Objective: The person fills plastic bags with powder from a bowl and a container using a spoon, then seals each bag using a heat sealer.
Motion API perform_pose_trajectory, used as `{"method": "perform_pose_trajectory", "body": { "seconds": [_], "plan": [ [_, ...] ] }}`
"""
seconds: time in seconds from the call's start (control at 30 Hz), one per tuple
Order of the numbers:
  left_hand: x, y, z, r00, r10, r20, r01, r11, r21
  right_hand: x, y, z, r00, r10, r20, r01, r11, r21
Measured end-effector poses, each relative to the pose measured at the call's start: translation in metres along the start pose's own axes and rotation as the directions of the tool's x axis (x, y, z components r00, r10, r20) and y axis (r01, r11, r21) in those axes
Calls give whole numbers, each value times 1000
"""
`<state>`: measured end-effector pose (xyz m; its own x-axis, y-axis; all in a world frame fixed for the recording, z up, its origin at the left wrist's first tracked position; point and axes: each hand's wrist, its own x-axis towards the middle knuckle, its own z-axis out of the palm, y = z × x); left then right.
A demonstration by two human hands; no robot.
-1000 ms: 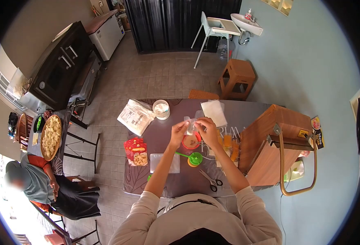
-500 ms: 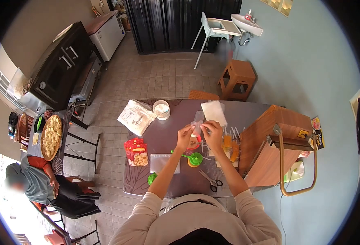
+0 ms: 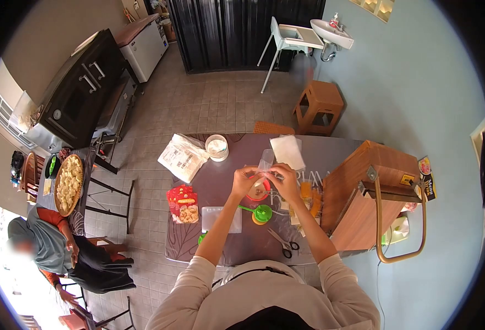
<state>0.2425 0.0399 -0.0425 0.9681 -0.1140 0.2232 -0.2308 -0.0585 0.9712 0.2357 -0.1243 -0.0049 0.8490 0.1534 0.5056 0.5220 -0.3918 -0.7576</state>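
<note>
Above the table, my left hand [image 3: 245,180] and my right hand [image 3: 284,180] meet with fingers pinched on a small clear plastic bag [image 3: 265,159]. Its transparent end sticks up past my fingertips; a small whitish bit shows low between my hands, too small to name. Just beneath them stands a red-rimmed bowl [image 3: 259,192] with something brownish inside. Nearer to me is a bright green lidded item with a handle [image 3: 262,213]. Scissors [image 3: 283,243] with black handles lie close to the front edge. A translucent flat tray [image 3: 212,219] is partly behind my left forearm.
On the table's left are red packets [image 3: 183,204], a white printed bag [image 3: 182,158] and a white tub [image 3: 217,148]. Pale sheets [image 3: 287,152] lie at the back. A wooden cabinet with a metal handle [image 3: 358,203] fills the right end. Another person [image 3: 66,247] sits far left.
Both hands have come slightly toward me and closer together, with the bag lower between them. The bowl shows more. At the left, the other person's lower arm has reached outward.
</note>
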Motion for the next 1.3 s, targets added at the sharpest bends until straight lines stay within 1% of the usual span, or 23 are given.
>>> {"method": "perform_pose_trajectory", "body": {
  "seconds": [0.07, 0.13, 0.17, 0.23, 0.27, 0.33, 0.4, 0.47, 0.53, 0.57, 0.7, 0.77, 0.83, 0.87, 0.93, 1.0, 1.1, 1.13, 1.17, 1.2, 1.23, 1.27, 1.3],
  "plan": [
    [1, 10, 0, 999, 33, -3, -33, 999, -14, 2, -1, -1, 1000, 20, -11, -20, 1000, 7],
    [-2, 15, 2, 999, -32, 30, 38, 972, -231, 2, -1, -1, 999, 41, -17, -41, 999, 16],
    [-3, 15, 0, 999, -32, 29, 38, 972, -230, 3, 0, 0, 996, 85, -40, -83, 995, 51],
    [-6, 13, -6, 983, -156, 102, 159, 987, -27, 2, 5, 3, 990, 130, -59, -124, 988, 89],
    [-7, 10, -6, 983, -156, 99, 159, 987, -27, 2, 10, 4, 989, 135, -52, -129, 987, 100],
    [-6, 6, -7, 996, -65, 64, 62, 997, 50, 3, 12, 4, 989, 138, -44, -133, 985, 110],
    [-5, 2, -8, 997, -35, 64, 32, 999, 35, 3, 8, 1, 981, 180, 77, -189, 973, 135],
    [-3, -3, -7, 998, -1, 67, 0, 1000, 20, 3, 15, 2, 981, 168, 94, -179, 976, 125],
    [-1, -5, -6, 992, -94, 81, 102, 991, -92, 4, 16, 2, 981, 154, 115, -167, 979, 117],
    [-2, -5, -7, 992, -92, 81, 100, 991, -91, 5, 14, 1, 976, 195, 96, -209, 964, 166],
    [-4, -12, -11, 990, -84, 110, 83, 996, 18, 6, 12, 1, 954, 283, 100, -300, 919, 254],
    [-4, -9, -11, 993, -66, 100, 59, 996, 72, 6, 13, 3, 962, 240, 129, -266, 933, 244],
    [-8, -1, -9, 974, -191, 119, 205, 970, -129, 2, 17, 3, 967, 200, 156, -233, 944, 233],
    [-9, 6, -7, 975, -187, 118, 202, 971, -129, 2, 19, 3, 950, 255, 180, -294, 925, 241],
    [-13, 13, -3, 982, -189, 13, 173, 868, -464, 2, 20, 5, 930, 303, 207, -350, 903, 248],
    [-17, -5, -7, 983, -183, 27, 172, 855, -490, 4, 15, 5, 929, 348, 127, -367, 817, 445],
    [-20, -14, -13, 980, -185, 67, 194, 852, -486, 4, 9, 8, 921, 364, 139, -378, 746, 548],
    [-20, -13, -14, 976, -196, 92, 216, 862, -458, 5, 7, 7, 922, 361, 142, -377, 747, 548],
    [-19, -12, -16, 977, -195, 89, 214, 862, -460, 5, 5, 5, 902, 374, 217, -431, 753, 496],
    [-19, -11, -16, 979, -175, 107, 203, 898, -390, 5, 3, 3, 875, 389, 289, -482, 758, 440],
    [-19, -8, -16, 980, -155, 127, 189, 929, -318, 6, 0, 2, 874, 390, 290, -483, 758, 438],
    [-20, 2, -15, 980, -156, 126, 189, 929, -319, 7, -2, 3, 893, 365, 264, -447, 794, 413],
    [-22, 13, -14, 982, -169, 88, 191, 882, -430, 9, -4, 4, 911, 337, 238, -407, 827, 388]
  ]
}}
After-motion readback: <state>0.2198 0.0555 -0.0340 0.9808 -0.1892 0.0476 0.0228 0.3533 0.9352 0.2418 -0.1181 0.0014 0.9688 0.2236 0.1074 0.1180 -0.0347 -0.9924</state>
